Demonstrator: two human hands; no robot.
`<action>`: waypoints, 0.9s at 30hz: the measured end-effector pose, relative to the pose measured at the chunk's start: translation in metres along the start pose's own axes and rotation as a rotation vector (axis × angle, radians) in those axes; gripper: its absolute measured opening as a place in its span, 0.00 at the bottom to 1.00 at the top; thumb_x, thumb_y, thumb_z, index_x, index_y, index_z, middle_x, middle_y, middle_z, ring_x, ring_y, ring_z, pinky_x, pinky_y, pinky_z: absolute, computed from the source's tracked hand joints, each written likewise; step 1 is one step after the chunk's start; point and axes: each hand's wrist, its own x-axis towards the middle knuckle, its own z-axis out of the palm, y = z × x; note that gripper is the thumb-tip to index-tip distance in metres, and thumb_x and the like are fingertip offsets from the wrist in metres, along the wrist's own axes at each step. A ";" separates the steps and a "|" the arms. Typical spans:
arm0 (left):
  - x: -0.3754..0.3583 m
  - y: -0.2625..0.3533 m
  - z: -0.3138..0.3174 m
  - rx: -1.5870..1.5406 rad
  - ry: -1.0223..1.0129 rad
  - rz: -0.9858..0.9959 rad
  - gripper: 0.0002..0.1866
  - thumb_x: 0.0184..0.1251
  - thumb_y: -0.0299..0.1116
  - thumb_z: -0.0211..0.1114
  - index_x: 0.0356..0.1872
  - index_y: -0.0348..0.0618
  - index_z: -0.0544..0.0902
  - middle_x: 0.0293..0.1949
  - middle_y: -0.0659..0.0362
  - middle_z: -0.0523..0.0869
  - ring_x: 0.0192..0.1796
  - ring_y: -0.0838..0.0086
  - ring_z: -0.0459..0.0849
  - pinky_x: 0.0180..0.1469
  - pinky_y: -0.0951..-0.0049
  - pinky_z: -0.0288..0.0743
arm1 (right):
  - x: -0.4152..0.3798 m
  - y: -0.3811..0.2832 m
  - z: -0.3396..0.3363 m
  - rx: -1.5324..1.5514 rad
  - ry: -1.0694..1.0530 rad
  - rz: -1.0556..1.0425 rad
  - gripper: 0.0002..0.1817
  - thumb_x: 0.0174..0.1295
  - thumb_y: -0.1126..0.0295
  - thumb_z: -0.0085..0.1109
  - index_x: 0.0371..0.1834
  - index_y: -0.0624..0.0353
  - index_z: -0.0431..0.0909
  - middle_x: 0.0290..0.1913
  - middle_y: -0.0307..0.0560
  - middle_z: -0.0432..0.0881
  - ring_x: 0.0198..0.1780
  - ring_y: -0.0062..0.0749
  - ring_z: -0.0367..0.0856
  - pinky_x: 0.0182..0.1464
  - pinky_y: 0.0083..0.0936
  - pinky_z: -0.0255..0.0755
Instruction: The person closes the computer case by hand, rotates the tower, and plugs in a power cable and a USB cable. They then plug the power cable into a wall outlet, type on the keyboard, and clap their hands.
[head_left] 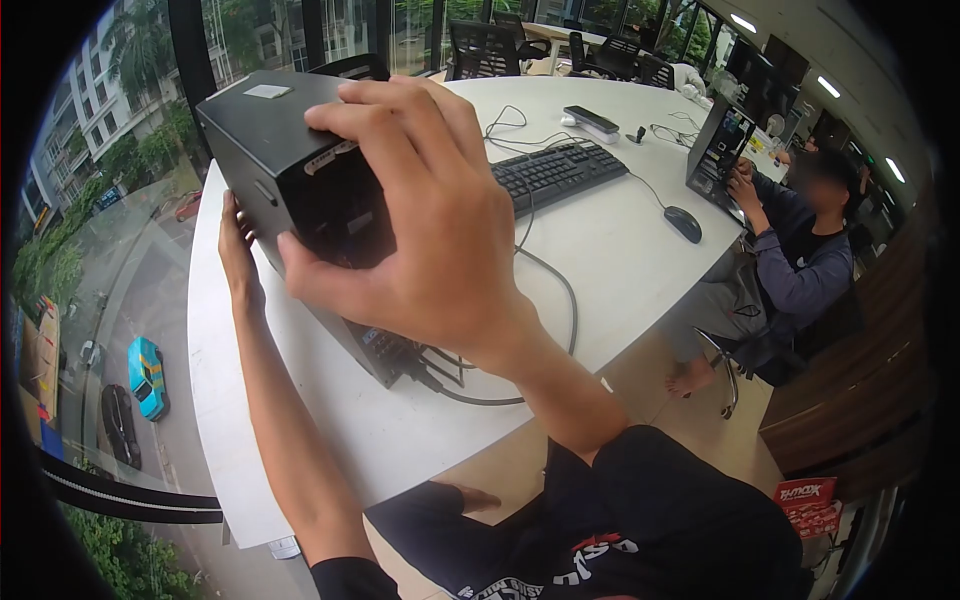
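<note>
A black computer tower (255, 130) stands upright on the white table, its rear side facing me, with a dark opening (335, 210) in the upper part. My right hand (425, 210) grips it from behind, the fingers curled over the top rear edge and the thumb pressed at the left rear edge. Along the tower's left side lies my left hand (240, 255), steadying it; part of those fingers is hidden behind the case. Cables (435, 375) are plugged in low on the rear. A pale sticker (268, 91) marks the top.
On the white table (600, 260) lie a black keyboard (560, 175), a mouse (683, 224), a phone-like device (591, 119) and loose cables. At the right, a seated person (800, 230) handles another opened tower (718, 150). Windows run along the left; office chairs (485, 52) stand behind.
</note>
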 end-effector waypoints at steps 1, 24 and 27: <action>0.000 0.000 -0.001 -0.003 0.000 -0.005 0.39 0.81 0.67 0.53 0.68 0.38 0.83 0.53 0.56 0.90 0.53 0.73 0.85 0.61 0.70 0.74 | 0.000 -0.001 0.001 -0.004 0.003 0.003 0.34 0.46 0.57 0.77 0.59 0.54 0.79 0.60 0.49 0.76 0.71 0.59 0.72 0.48 0.45 0.89; -0.008 -0.011 0.006 -0.228 -0.098 -0.220 0.40 0.82 0.67 0.53 0.68 0.36 0.83 0.55 0.54 0.91 0.56 0.72 0.87 0.62 0.67 0.77 | -0.002 -0.005 0.010 0.111 0.040 0.159 0.34 0.44 0.60 0.78 0.59 0.49 0.79 0.63 0.47 0.76 0.61 0.56 0.76 0.52 0.45 0.83; -0.009 -0.012 0.011 -0.236 -0.060 -0.206 0.40 0.82 0.67 0.53 0.68 0.36 0.83 0.56 0.53 0.91 0.56 0.72 0.87 0.62 0.67 0.77 | -0.001 -0.005 0.010 0.112 0.028 0.182 0.32 0.45 0.59 0.77 0.58 0.49 0.80 0.63 0.47 0.76 0.61 0.55 0.77 0.53 0.45 0.83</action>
